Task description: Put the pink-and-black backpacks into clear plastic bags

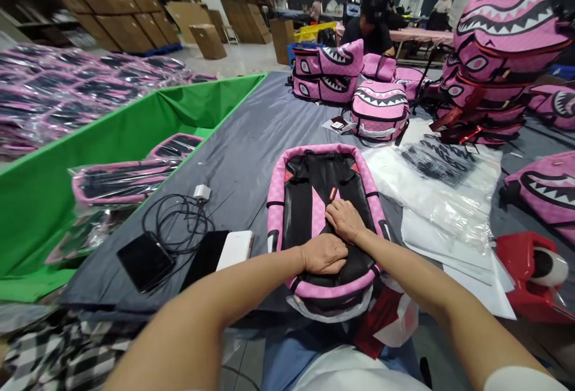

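Note:
A pink and black backpack [368, 181] lies before me at the table's front edge, its back panel and black shoulder straps [317, 166] facing up. My left hand [325, 254] is on the lower middle of the panel, fingers curled down over the black strap area. Just above it, my right hand [345, 221] has its fingers bent around a strap near the pink centre strip and a small red label [332, 193]. The fingertips of both hands are partly hidden. A dark red tag [378, 319] and clear plastic hang below the bag's lower right side.
Left on the table are a cable [173, 217], a black tablet-like device [146, 261] and a white power bank [235, 249]. A green-walled bin [135, 115] holds bagged backpacks. Rightward lie plastic bags [435, 181], a red tape dispenser [523, 271] and stacked pink backpacks [503, 38].

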The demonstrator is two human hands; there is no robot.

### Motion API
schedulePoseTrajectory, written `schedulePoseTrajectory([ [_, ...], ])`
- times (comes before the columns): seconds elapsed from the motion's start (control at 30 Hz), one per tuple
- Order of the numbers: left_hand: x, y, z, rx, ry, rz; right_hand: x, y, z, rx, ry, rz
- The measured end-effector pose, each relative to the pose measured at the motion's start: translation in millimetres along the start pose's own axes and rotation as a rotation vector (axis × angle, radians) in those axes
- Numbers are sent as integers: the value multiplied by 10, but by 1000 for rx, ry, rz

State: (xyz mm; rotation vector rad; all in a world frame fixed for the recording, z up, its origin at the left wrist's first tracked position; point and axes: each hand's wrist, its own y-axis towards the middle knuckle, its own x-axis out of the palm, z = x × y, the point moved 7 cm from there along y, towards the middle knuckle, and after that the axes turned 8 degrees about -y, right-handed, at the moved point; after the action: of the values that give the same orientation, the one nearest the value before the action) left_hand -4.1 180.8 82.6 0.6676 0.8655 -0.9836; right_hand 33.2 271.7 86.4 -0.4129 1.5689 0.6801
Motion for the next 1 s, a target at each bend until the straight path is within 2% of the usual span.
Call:
schedulePoseTrajectory([
  [0.07, 134, 41, -112, -22, 24, 0, -143, -69, -2, -10, 32, 32],
  [0.13, 173, 62, -199, -70, 42, 35, -330, -189, -93, -115, 75, 54],
  [0.17, 155, 62, -231, -98, 54, 57, -421, -267, -179, -204, 99, 55],
  [0.23, 42, 39, -292, -165, 89, 117, -539, -461, -442, -481, 142, 20],
  [0.33, -272, -84, -482, -393, 209, 296, -461, -745, -812, -889, 137, -106],
  [0.37, -365, -152, -564, -498, 257, 358, -376, -796, -885, -969, 125, -141],
  [0.43, -460, -281, -709, -673, 330, 434, -179, -815, -959, -1035, 118, -159],
  [0.5, -441, -347, -804, -741, 366, 450, 12, -784, -974, -1066, 134, -125],
  [0.57, -398, -372, -868, -752, 393, 469, 173, -703, -929, -1045, 126, -67],
  [0.7, -393, -386, -957, -787, 434, 489, 325, -512, -802, -939, 53, 28],
  [0.83, -301, -389, -836, -779, 449, 469, 257, -553, -826, -740, -40, 104],
  [0.93, -39, -433, -564, -725, 463, 486, 67, -755, -916, -652, -37, 186],
  [1.0, 160, -466, -374, -679, 452, 492, -127, -795, -847, -598, 32, 245],
])
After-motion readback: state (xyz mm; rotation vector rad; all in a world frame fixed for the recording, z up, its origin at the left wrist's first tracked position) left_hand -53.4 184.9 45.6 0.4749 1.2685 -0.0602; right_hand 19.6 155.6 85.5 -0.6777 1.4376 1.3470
